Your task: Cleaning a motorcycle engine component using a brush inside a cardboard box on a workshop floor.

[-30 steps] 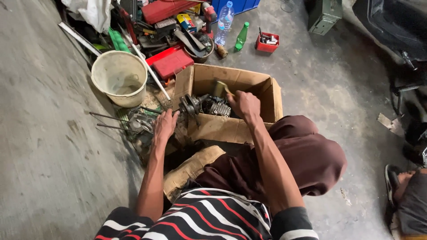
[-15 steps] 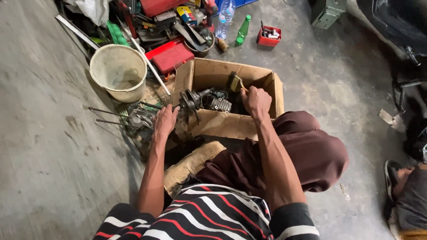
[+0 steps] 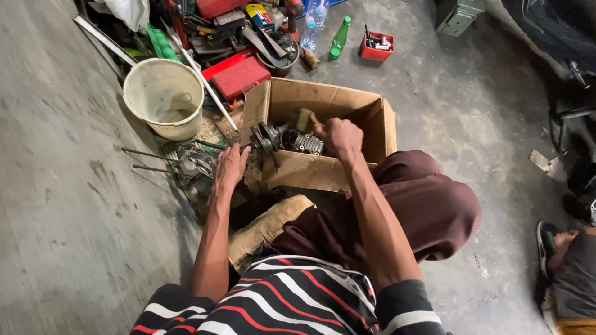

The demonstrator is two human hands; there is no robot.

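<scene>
An open cardboard box [image 3: 366,111] stands on the floor between my legs. Inside it lies a grey metal engine part [image 3: 273,138] with fins and a round end. My right hand [image 3: 338,136] is closed on the handle of a hammer, whose head [image 3: 302,118] is just above the engine part. My left hand [image 3: 230,166] rests on the box's front left corner, fingers against the part's round end. A second metal part with long studs [image 3: 189,164] lies on the floor just left of that hand.
A cream bucket [image 3: 162,96] stands to the left of the box. Behind it are a red tool case [image 3: 239,74], piled tools, a green bottle [image 3: 338,38], a clear bottle [image 3: 313,17] and a small red tray [image 3: 376,46]. Another person [image 3: 568,273] sits at the lower right.
The hammer head has come back down and left over the engine part after being further right. My left hand stays on the box corner. The view has shifted a little.
</scene>
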